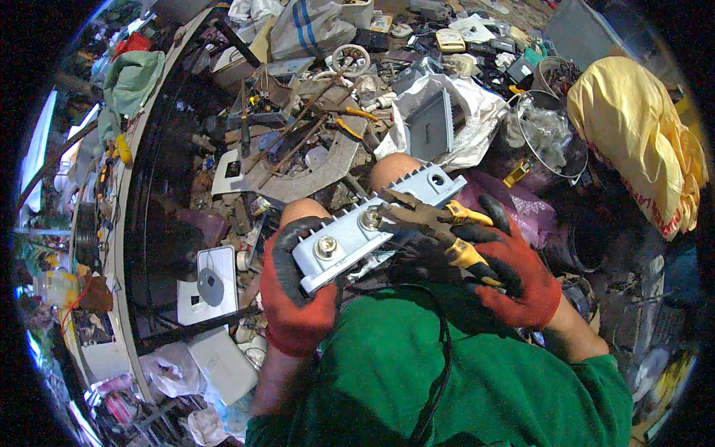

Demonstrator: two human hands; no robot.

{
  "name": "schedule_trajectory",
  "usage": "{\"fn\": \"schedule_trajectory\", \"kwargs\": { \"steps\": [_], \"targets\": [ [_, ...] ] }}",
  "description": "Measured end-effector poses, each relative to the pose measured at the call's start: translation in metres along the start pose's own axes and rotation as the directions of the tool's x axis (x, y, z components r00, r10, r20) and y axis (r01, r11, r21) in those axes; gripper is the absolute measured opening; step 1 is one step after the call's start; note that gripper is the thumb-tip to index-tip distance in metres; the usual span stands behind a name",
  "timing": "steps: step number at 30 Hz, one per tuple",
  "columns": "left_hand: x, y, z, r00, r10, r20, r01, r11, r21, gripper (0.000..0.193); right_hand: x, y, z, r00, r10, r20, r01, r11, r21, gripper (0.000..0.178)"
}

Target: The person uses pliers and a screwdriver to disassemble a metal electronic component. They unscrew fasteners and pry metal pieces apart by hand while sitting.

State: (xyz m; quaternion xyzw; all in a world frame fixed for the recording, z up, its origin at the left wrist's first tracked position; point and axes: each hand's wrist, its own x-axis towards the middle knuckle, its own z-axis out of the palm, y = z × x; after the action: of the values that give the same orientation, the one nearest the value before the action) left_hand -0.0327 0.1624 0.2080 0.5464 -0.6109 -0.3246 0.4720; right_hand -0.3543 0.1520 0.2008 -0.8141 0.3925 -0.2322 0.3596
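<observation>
My left hand [298, 302], in a red and black glove, grips the left end of a grey metal housing [346, 257]. The housing has fins along its far edge and round metal connectors on its face. It is held tilted above my lap. My right hand [518, 272], gloved alike, is closed around the yellow handles of a pair of dark, worn pliers [421, 216]. Their jaws reach the connector [370, 217] near the housing's middle; whether they clamp it I cannot tell. Part of the housing's lower side is hidden behind the pliers and in shadow.
Ahead stands a white sack [488, 123] with a grey finned panel [433, 127] in it. A yellow sack [625, 134] is at the right. Orange-handled tools [357, 115] lie among scrap. A long frame edge [134, 216] runs along the left.
</observation>
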Motion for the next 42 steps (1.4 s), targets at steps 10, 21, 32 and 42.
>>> {"fn": "schedule_trajectory", "kwargs": {
  "steps": [10,21,32,42],
  "targets": [
    [0.008,0.0,-0.007,0.99,-0.136,0.033,0.139,0.983,-0.122,0.057,0.017,0.038,0.057,0.797,0.568,-0.208,-0.174,0.545,0.82,0.035],
    [-0.01,-0.011,-0.009,0.88,-0.063,-0.471,0.139,0.982,0.128,0.063,0.121,0.035,0.082,0.838,0.443,-0.32,0.01,0.572,0.82,0.054],
    [-0.023,-0.001,0.064,0.937,0.156,-0.311,-0.124,0.985,0.119,0.09,0.247,-0.011,0.094,0.996,0.017,-0.087,0.075,0.368,0.927,0.047],
    [-0.024,-0.048,0.013,0.927,0.348,0.139,-0.373,0.885,0.278,0.079,0.219,0.016,0.114,0.987,0.023,-0.157,0.151,0.178,0.972,0.036]
  ]
}}
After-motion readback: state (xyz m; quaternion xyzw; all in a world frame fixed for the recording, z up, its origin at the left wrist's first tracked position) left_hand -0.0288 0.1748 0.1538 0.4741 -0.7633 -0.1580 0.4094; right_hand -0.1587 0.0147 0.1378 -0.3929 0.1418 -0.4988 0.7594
